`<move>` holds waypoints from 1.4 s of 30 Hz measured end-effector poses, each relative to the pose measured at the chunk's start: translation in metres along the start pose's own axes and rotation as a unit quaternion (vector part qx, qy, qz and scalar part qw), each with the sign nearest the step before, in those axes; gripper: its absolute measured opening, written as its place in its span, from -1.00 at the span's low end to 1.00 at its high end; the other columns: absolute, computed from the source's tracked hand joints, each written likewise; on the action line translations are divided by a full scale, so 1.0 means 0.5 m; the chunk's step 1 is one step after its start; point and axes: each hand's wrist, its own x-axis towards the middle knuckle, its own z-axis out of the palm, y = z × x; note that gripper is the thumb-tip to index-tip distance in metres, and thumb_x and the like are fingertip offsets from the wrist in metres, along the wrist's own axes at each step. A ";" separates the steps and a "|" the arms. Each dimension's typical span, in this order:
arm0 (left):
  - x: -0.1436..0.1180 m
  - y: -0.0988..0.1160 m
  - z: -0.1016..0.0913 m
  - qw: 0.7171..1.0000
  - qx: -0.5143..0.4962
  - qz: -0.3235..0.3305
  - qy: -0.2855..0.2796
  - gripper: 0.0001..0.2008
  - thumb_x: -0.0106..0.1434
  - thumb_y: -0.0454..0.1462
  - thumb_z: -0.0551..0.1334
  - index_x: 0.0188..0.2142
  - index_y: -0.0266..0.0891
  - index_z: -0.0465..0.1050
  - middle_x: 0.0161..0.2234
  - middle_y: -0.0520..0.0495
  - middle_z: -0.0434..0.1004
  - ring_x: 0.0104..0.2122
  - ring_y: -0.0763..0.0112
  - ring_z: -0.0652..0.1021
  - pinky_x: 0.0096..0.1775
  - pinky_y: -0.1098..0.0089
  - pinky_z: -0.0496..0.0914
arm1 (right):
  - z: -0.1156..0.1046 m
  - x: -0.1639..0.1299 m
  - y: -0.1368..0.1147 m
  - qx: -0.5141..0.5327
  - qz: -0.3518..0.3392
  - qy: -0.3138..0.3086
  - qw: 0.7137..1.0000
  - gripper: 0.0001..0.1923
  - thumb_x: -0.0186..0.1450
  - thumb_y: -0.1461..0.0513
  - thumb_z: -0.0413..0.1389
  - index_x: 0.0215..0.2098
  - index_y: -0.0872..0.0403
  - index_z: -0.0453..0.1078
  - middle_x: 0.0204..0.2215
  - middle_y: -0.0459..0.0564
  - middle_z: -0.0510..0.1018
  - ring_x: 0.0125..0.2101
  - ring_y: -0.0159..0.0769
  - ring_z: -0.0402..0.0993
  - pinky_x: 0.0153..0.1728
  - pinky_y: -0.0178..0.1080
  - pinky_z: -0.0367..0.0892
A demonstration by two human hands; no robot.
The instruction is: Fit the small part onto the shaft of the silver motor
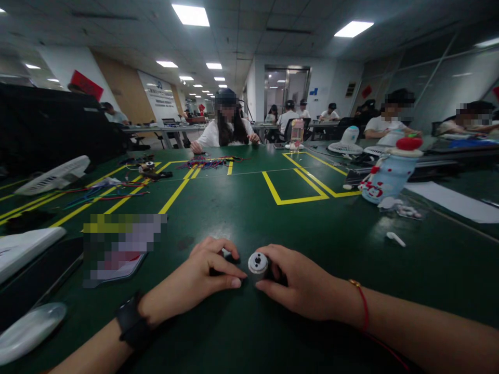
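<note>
Low in the middle of the frame, both hands rest on the dark green matte desk (273,218). The right hand (300,285) has its grip curled around a small motor (258,263), a short cylinder with a pale, shiny round end cap facing the camera; a thin red cord circles that wrist. The left hand (202,280) sits just beside it, its grip clenched over a small dark part (226,255) of which only a sliver shows between the fingers; what it is cannot be told. A black band wraps the left wrist.

Yellow tape lines (300,199) mark out rectangles on the desk's felt-like surface. At right stands a rounded, pale blue bottle (390,174) with a red cap, and a small white oblong piece (395,239) lies below it. A white sheet of paper (452,200) lies at the far right. Thin coloured wires (206,163) lie tangled in the upper middle, in front of a seated person in white. A white slatted fan (54,176) lies at upper left.
</note>
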 end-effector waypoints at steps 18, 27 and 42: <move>0.005 -0.066 -0.035 0.993 -0.036 -0.071 0.091 -0.78 0.34 -0.18 0.13 -0.12 -0.06 0.53 -0.11 -0.03 0.47 -0.09 0.26 0.47 0.00 0.22 0.32 | -0.005 -0.004 -0.002 0.007 0.011 -0.011 1.000 -0.64 0.27 0.19 0.14 0.02 0.08 0.28 -0.24 -0.03 0.44 -0.40 -0.35 0.31 -0.38 -0.27 0.25; -0.005 -0.010 -0.033 1.000 -0.001 -0.009 -0.019 -0.75 0.14 -0.11 0.36 -0.15 0.05 0.54 -0.06 0.02 0.39 -0.02 0.18 0.40 0.04 0.13 0.25 | -0.002 -0.005 -0.001 0.002 0.011 -0.011 1.000 -0.70 0.26 0.19 0.15 -0.05 0.07 0.30 -0.27 -0.05 0.43 -0.41 -0.35 0.30 -0.40 -0.27 0.23; 0.008 0.077 0.001 0.974 -0.152 -0.006 0.168 -0.80 0.31 -0.22 0.22 -0.10 0.00 0.55 -0.24 0.01 0.44 -0.23 0.35 0.47 -0.18 0.34 0.35 | 0.004 0.002 -0.002 -0.005 -0.022 0.010 1.000 -0.76 0.24 0.25 0.16 -0.12 0.10 0.31 -0.36 -0.10 0.40 -0.46 -0.39 0.23 -0.42 -0.30 0.15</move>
